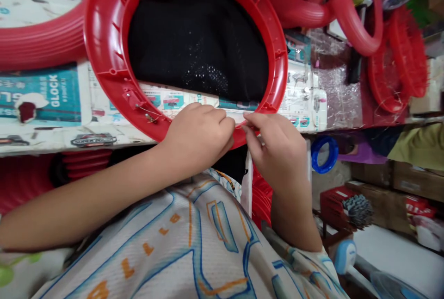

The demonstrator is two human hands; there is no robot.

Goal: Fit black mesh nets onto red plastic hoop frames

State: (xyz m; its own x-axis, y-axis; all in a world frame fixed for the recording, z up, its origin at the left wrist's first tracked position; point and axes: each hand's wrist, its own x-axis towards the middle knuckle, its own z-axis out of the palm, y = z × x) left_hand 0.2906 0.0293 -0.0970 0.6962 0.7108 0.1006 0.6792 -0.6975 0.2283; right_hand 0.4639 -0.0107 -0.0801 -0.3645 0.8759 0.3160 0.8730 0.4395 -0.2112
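A large red plastic ring [106, 40], its ribbed hollow side up, lies at the near edge of the work surface. My left hand [201, 132] is closed over the ring's near rim, fingers curled and the fingertips hidden. Just to its right, my right hand [277, 144] has thumb and index finger drawn together at the same rim; whatever is between them is too small to make out. Thin wire [147, 110] runs past small metal screws on the ring, left of my left hand. Black fabric [197, 40] shows through the ring's opening.
More ribbed red rings [38, 42] lie at the left and the far right. The surface is covered with printed cardboard [52, 100]. Past its right end are red toothed parts [397, 63], a blue ring [324, 154], cartons [412, 181] and a box of grey pieces [357, 211].
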